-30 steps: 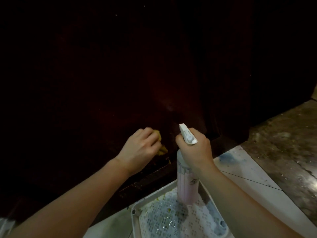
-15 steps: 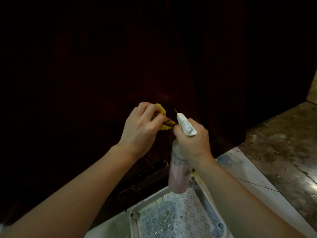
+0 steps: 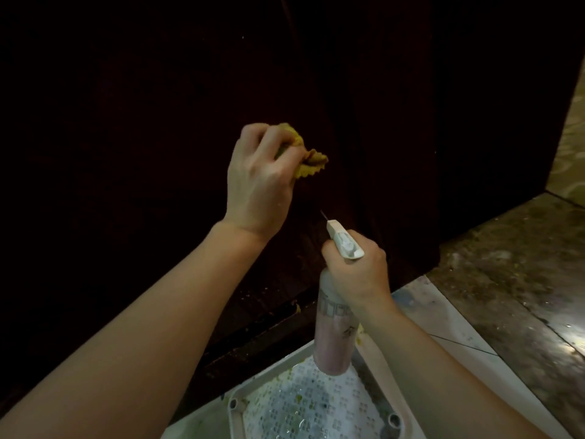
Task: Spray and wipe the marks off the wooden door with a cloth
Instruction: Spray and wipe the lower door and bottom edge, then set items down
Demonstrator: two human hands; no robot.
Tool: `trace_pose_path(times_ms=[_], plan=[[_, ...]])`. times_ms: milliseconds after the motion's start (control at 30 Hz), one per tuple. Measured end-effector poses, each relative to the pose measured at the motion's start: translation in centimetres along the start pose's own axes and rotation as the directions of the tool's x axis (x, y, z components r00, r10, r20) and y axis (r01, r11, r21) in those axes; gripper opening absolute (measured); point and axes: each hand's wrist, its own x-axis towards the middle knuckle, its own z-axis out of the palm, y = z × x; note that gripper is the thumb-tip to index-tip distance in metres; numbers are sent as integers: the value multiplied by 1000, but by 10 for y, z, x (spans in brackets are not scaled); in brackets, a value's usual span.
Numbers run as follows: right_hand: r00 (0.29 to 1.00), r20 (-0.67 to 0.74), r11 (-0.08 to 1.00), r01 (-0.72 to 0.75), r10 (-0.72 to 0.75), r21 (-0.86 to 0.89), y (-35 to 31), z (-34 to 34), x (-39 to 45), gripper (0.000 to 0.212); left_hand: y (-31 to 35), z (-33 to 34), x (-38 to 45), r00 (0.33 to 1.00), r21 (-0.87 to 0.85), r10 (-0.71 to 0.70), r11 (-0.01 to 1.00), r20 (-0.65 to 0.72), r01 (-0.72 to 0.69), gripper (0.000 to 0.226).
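The left hand (image 3: pixel 259 182) is curled tight around a bunched yellow cloth (image 3: pixel 308 156), whose scalloped edge sticks out past the knuckles toward 3 o'clock. The hand holds the cloth up against the dark wooden door (image 3: pixel 158 106); whether the cloth actually touches the wood cannot be told in the dim light.

The right hand (image 3: pixel 357 270) sits at 5 o'clock from the left one, apart from it, and grips the neck of a spray bottle (image 3: pixel 334 331), fingers wrapped round it below the white trigger head (image 3: pixel 345 243). The nozzle points toward 11 o'clock, at the door, with a thin dark tip at its end. The bottle hangs upright from the hand, its pale pink body over the corner of a white plastic tray (image 3: pixel 234 403).

The door fills the upper and left parts of the view, very dark reddish brown, with faint specks and crumbs along its lower edge near 6 o'clock. The tray lies at 6 o'clock on the floor, its perforated bottom wet and dotted with yellowish bits. White floor tiles (image 3: pixel 443 315) run from the tray toward 4 o'clock, smudged with grey; beyond them, at 3 to 4 o'clock, lies mottled brown stone flooring (image 3: pixel 512 274) with a bright glare spot.

The bottle bears dark printed characters and a boxed band on its side, too blurred to read.
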Motion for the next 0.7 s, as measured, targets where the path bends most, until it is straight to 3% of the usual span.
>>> trace_pose_path(times_ms=[133, 233, 333, 367, 433, 500, 567, 633, 700], plan=[[992, 15, 992, -124, 124, -20, 11, -3, 0, 23, 13, 24, -40, 940, -56, 281, 960, 194, -276, 18], [982, 19, 982, -185, 186, -35, 18, -5, -1, 27, 16, 32, -86, 777, -147, 457, 886, 432, -439, 23], [977, 78, 980, -194, 196, -32, 20, -5, -3, 24, 12, 31, -116, 625, -189, 513, 839, 588, -511, 11], [973, 120, 980, -195, 197, -29, 20, -4, -4, 18, 11, 28, -120, 628, -186, 500, 847, 596, -498, 8], [964, 171, 979, -203, 204, -23, 20, -1, -6, 10, 9, 22, -119, 718, -164, 434, 894, 545, -417, 7], [971, 152, 983, -177, 182, -47, 20, 2, -7, 15, 4, 18, -106, 837, -120, 342, 939, 427, -323, 10], [985, 72, 983, -145, 154, -108, 20, 3, -9, 29, 1, 16, -88, 915, -92, 265, 964, 304, -248, 13], [989, -12, 976, -147, 147, -164, 22, 2, -9, 36, 3, 19, -81, 919, -72, 264, 965, 294, -254, 15], [985, -46, 969, -174, 169, -176, 24, 0, -10, 38, 7, 21, -94, 839, -85, 354, 932, 413, -352, 14]])
